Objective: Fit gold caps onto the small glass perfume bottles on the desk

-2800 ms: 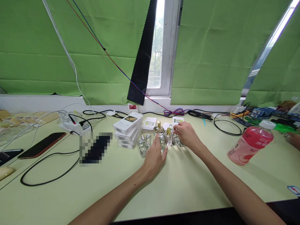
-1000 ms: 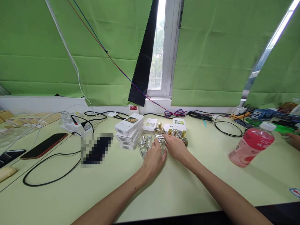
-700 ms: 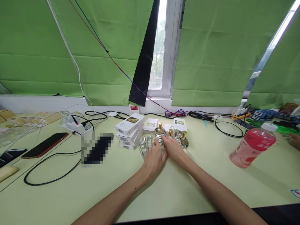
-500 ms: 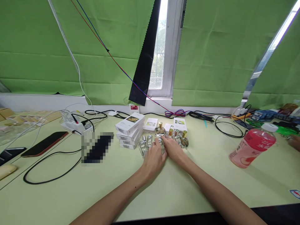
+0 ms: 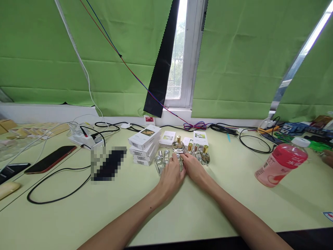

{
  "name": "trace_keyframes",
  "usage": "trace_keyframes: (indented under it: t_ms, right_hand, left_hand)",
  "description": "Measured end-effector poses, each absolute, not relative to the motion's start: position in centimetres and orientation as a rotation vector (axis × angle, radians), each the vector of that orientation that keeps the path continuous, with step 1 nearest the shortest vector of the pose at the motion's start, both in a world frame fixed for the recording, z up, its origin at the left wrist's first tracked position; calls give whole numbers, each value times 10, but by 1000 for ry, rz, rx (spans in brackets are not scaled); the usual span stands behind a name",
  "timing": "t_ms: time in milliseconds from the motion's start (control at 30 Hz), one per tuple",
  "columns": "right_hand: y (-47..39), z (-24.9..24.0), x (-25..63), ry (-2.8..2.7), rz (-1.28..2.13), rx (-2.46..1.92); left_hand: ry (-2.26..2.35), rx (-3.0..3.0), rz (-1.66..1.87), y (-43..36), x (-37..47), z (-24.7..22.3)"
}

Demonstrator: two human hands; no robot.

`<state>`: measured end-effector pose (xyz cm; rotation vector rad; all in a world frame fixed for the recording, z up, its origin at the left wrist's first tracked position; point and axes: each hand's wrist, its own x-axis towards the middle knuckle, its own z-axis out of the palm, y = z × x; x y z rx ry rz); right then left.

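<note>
Small clear glass perfume bottles stand in a cluster at the middle of the table. My left hand (image 5: 170, 175) is closed around a perfume bottle (image 5: 178, 158) with a silver top, most of it hidden by the fingers. My right hand (image 5: 194, 167) meets it from the right, fingers closed against the same bottle; its fingertips are partly hidden. Left of my hands are two slim perfume bottles (image 5: 159, 163). Behind them stands a rounder bottle with a gold cap (image 5: 178, 144). Several gold- and copper-capped bottles (image 5: 205, 157) stand just right of my right hand.
White boxes (image 5: 144, 139) are stacked left of the bottles, with more small boxes (image 5: 200, 137) behind. A pink drink bottle (image 5: 281, 163) stands at right, near another person's hand (image 5: 327, 158). Phones (image 5: 50, 159), a power strip (image 5: 85, 137) and cables (image 5: 62, 169) occupy the left.
Both hands stay on the perfume bottle with almost no movement. The whole view has shifted very slightly.
</note>
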<state>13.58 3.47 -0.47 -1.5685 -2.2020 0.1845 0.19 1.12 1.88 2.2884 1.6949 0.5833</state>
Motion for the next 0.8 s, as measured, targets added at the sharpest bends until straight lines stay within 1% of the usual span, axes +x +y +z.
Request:
trace_keyframes:
  t_ms: [333, 600, 800]
  right_hand:
    - [33, 0, 143, -1901, 98, -1236]
    - [36, 3, 147, -1718, 147, -1180]
    - [34, 7, 145, -1672, 302, -1186]
  left_hand:
    - [1694, 2276, 609, 11, 1, 17]
    - [1695, 2300, 650, 12, 2, 14]
    - [1632, 2307, 701, 13, 1, 9]
